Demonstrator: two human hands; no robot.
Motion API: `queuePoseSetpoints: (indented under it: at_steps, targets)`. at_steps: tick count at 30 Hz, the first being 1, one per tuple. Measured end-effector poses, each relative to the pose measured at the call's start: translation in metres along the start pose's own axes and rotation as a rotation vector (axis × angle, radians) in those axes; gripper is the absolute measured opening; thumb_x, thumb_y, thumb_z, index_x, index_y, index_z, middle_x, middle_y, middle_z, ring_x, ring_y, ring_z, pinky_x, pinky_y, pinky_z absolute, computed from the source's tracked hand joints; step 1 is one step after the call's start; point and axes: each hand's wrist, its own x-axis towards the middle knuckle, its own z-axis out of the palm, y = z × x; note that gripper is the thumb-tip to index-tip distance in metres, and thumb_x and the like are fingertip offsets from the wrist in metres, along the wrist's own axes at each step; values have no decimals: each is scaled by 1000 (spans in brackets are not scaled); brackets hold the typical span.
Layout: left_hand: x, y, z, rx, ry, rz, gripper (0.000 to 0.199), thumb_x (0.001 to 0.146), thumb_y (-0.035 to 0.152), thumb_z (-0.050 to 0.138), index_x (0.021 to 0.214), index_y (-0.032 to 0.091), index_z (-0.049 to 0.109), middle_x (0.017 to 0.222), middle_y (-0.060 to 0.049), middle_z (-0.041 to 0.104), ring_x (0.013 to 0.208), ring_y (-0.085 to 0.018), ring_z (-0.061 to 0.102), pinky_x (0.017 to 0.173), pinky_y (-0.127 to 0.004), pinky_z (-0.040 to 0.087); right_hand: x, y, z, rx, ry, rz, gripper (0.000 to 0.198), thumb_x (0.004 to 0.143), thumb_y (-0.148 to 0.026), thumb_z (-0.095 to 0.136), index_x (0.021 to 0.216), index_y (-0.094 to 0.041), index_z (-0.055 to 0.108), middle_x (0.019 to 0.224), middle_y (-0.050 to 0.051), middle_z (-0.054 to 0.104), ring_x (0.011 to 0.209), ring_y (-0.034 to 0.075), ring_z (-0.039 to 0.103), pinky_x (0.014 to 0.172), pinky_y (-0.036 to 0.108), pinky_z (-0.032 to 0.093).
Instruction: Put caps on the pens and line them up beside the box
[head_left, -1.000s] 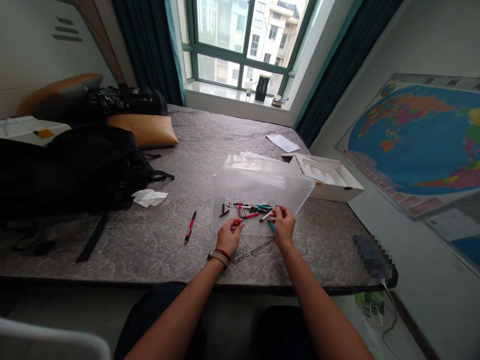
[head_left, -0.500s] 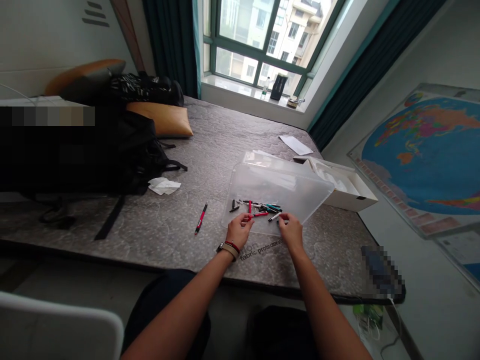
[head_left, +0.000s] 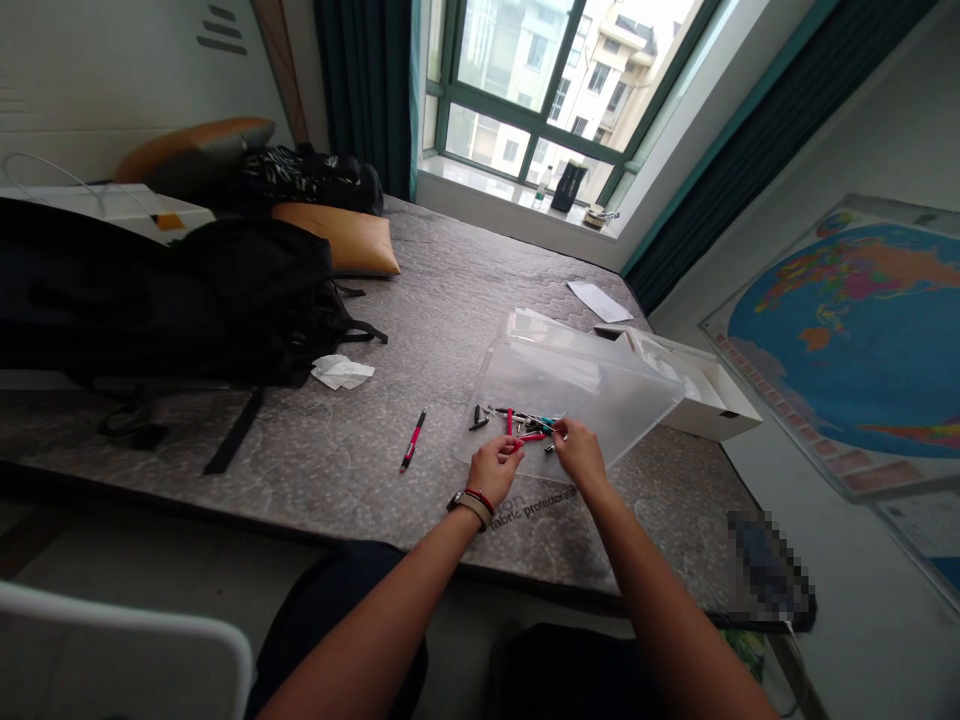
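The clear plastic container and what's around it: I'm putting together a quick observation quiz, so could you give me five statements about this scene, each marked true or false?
1. The red-and-black pen lies on the mattress, left of the clear plastic container. True.
2. The left hand and the right hand are both at the near side of the container. True.
3. The wrist of the left hand is bare. False: it wears a beige strap and a red band.
4. The white box to the right of the container is open. True.
5. Just beyond the pen to the left stands a blue cup. False: crumpled white paper lies there, beside a black backpack.
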Motion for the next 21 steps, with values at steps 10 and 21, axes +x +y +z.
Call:
queuePoseSetpoints:
  at_steps: [10, 21]
  targets:
    - [-4, -3, 6, 14, -82, -3, 18, 79, 21, 64, 95, 16, 71, 88, -5, 73, 66, -12, 65, 64, -22, 51, 58, -21, 5, -175, -325, -259, 23, 77, -13, 63, 95, -23, 74, 97, 7, 73, 91, 21, 65, 78, 27, 44]
    - [-6, -1, 7, -27, -90, 33, 14, 80, 19, 63, 91, 16, 71, 91, -6, 74, 75, -15, 67, 72, -26, 52, 83, -51, 15, -223, -415, -463, 18, 82, -23, 62, 95, -23, 75, 90, 7, 74, 84, 20, 65, 77, 26, 43]
